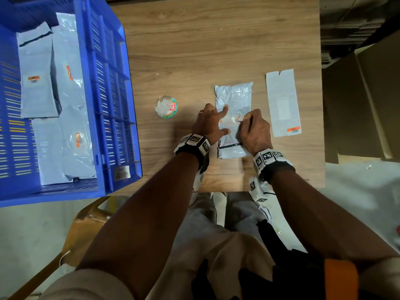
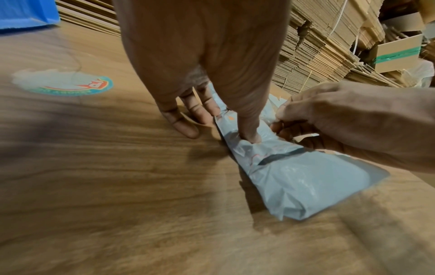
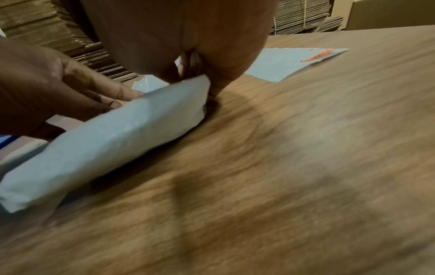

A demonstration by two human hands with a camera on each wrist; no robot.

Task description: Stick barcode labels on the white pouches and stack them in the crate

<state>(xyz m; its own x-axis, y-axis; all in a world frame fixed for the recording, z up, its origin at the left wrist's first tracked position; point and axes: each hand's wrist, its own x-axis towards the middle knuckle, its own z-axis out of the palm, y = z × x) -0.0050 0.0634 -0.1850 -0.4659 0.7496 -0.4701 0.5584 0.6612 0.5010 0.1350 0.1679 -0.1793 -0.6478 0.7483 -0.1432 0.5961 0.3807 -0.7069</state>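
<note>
A white pouch [image 1: 234, 98] lies flat on the wooden table [image 1: 194, 50], its black seal strip toward me. My left hand [image 1: 211, 123] spreads straight fingers, thumb [image 2: 249, 134] and forefinger pressing the pouch's left side. My right hand [image 1: 254, 131] has its fingers curled and pinches a barcode label [image 1: 238, 117] with an orange edge against the middle of the pouch [image 2: 306, 178]. In the right wrist view the pouch [image 3: 105, 139] runs under my right hand [image 3: 188, 37]. The blue crate [image 1: 104, 83] on the left holds several labelled pouches [image 1: 36, 83].
A white label backing sheet [image 1: 282, 102] with one orange barcode label [image 1: 293, 130] at its near end lies right of the pouch. A round sticker [image 1: 165, 107] is stuck on the table to the left. Stacked cardboard [image 2: 317, 55] stands beyond the table's far edge.
</note>
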